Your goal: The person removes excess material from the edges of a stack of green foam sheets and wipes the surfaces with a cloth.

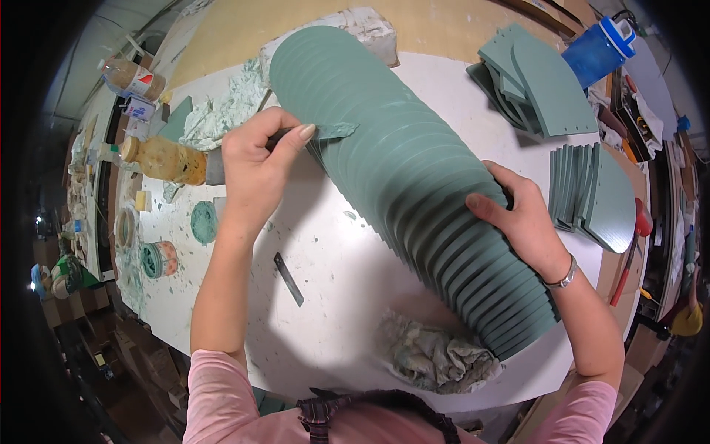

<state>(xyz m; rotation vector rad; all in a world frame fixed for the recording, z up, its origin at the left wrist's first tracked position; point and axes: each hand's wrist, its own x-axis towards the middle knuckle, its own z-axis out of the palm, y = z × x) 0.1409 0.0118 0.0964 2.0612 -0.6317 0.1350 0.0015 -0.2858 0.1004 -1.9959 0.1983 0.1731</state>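
Observation:
A long green cylinder (384, 126), ridged like a row of overlapping thin discs, lies diagonally across the white table. My left hand (257, 152) is closed round the dark handle of a putty knife (334, 132). Its blade, smeared with green paste, lies against the cylinder's upper left side. My right hand (521, 214) grips the cylinder's right side lower down, thumb on the ridges and the other fingers partly hidden behind it. A crumpled, stained rag (440, 355) sits under or beside the near end; which, I cannot tell.
Curved green panels (547, 89) are piled at the far right, above a row of similar pieces (592, 196). On the left stand a yellowish bottle (166, 159) and a paste-stained jar (159, 260). A flat dark blade (288, 280) lies on the white table (333, 325).

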